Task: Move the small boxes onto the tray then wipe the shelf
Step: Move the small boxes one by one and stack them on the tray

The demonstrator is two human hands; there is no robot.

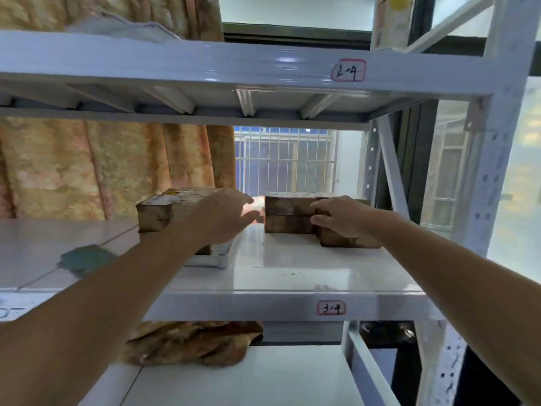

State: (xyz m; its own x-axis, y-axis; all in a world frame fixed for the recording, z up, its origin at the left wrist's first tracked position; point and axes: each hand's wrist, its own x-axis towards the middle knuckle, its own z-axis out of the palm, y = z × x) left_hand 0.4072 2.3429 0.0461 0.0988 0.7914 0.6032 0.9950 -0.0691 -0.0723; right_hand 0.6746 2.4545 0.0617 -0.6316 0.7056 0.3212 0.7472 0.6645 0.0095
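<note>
The small boxes (289,213) are brown cardboard, rectangular, stacked on the glossy white metal shelf (292,271). The right hand (339,216) has its grip curled on 1 box; the left hand (225,213) is spread just beside them. More boxes (155,212) stand on a white tray (209,260). A grey-green cloth (86,259) lies left, before a patterned curtain (87,171).

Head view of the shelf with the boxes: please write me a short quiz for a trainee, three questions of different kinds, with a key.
1. True or false: the right hand touches the stack of brown boxes.
2. Where does the green cloth lie? A) on the shelf, left of the tray; B) on top of the boxes; C) in the left hand.
3. Fill in: the label on the shelf's front edge reads ___.

Key: 1 true; 2 A; 3 "3-4".
</note>
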